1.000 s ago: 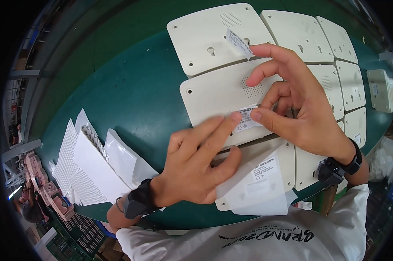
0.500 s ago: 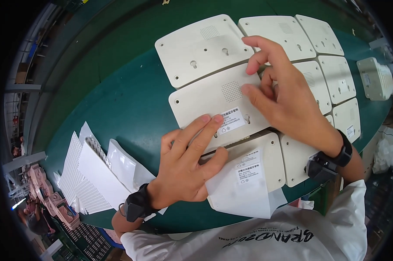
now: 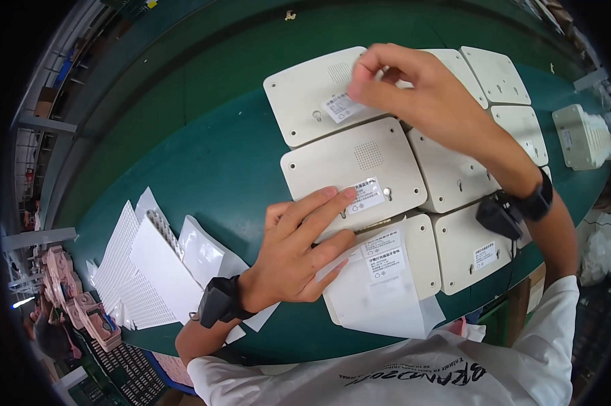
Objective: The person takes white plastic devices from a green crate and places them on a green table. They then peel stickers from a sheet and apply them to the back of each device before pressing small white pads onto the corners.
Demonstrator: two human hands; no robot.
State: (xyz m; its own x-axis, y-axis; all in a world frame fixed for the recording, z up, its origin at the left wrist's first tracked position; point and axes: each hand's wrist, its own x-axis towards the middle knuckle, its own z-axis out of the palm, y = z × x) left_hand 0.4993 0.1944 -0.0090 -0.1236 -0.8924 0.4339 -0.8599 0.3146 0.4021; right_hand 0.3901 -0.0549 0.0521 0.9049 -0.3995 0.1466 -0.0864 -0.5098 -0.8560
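Over the upper left off-white plastic panel (image 3: 293, 101), my right hand (image 3: 414, 84) pinches the edge of a small white printed label (image 3: 341, 108). The label lies at or just above the panel's surface; I cannot tell if it touches. My left hand (image 3: 295, 250) is palm down with fingers stretched out. Its fingertips rest on the left end of another label (image 3: 370, 194) on the middle panel (image 3: 326, 162), beside a keyhole slot. Next to the left thumb, a translucent backing sheet (image 3: 380, 304) bearing printed labels lies across a lower panel (image 3: 420, 260).
More panels (image 3: 498, 74) lie close together on the green table (image 3: 204, 159). A labelled one (image 3: 478, 254) is at the lower right. Loose label sheets (image 3: 160, 271) spread at the left. Several stacked housings (image 3: 579, 139) stand at the far right, and pink parts (image 3: 82, 304) fill a crate at lower left.
My right hand has moved from the middle panel up to the upper left panel, where a label now shows in its fingers. My left hand keeps its fingertips on the middle panel's label.
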